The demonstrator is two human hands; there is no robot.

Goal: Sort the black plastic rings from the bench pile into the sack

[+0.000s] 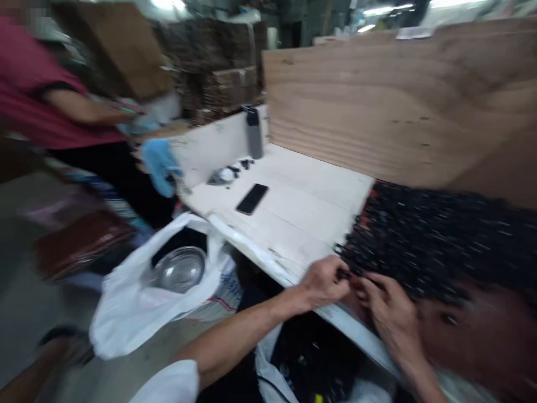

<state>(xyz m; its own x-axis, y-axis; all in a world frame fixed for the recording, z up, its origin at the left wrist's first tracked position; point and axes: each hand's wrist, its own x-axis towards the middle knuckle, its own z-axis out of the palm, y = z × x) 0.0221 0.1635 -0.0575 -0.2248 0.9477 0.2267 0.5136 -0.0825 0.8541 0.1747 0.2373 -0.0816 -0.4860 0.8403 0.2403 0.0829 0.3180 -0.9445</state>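
Can pass freely over the bench (pixel 312 182) between the smartphone (pixel 252 199) and the heap of small black parts (pixel 444 240). Blocked behind by the upright plywood board (pixel 377 106), at the far left by the low side board (pixel 210 148) and the dark bottle (pixel 254 137) near the corner.

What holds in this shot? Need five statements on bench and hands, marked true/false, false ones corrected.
1. The phone lies on the white tabletop. True.
2. The metal bowl stands on the tabletop. False: it sits in the open white bag beside it.
3. The left hand has a small dark piece in its fingers. True.
4. The gray bottle lies on its side. False: it stands upright.
5. The heap of black parts is to the right of the phone in the picture. True.
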